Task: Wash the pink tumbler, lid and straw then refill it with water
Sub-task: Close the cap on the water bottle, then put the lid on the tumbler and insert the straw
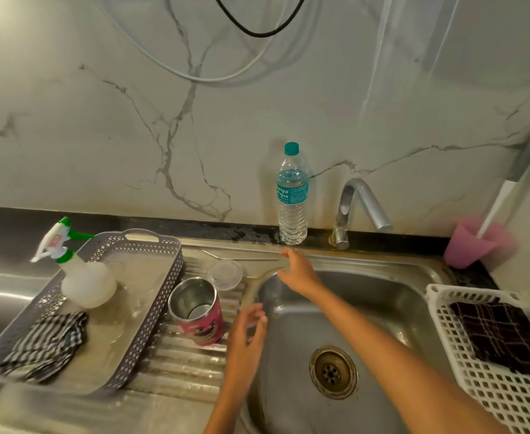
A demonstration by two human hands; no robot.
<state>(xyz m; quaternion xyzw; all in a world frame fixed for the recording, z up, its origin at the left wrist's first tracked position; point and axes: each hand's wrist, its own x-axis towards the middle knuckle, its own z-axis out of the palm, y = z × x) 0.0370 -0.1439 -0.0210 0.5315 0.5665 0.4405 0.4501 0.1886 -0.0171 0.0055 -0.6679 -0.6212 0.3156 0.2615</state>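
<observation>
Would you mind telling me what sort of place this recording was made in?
Most likely a home kitchen, at the sink. A stainless steel sink with a ribbed draining board sits under a tap against a marble-look wall, and a grey basket holds a spray bottle.

Stainless-steel sink drainboard (pixel 191 364), loaded.
Pink tumbler (pixel 198 314) upright at centre; clear lid (pixel 225 274) and straw (pixel 242 257) toward rear edge; grey basket (pixel 151 311) at left.

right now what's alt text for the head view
Both hands, left hand and right hand, hover open over a steel sink. A pink tumbler stands open on the drainboard, with its clear lid and metal straw behind it.
</observation>
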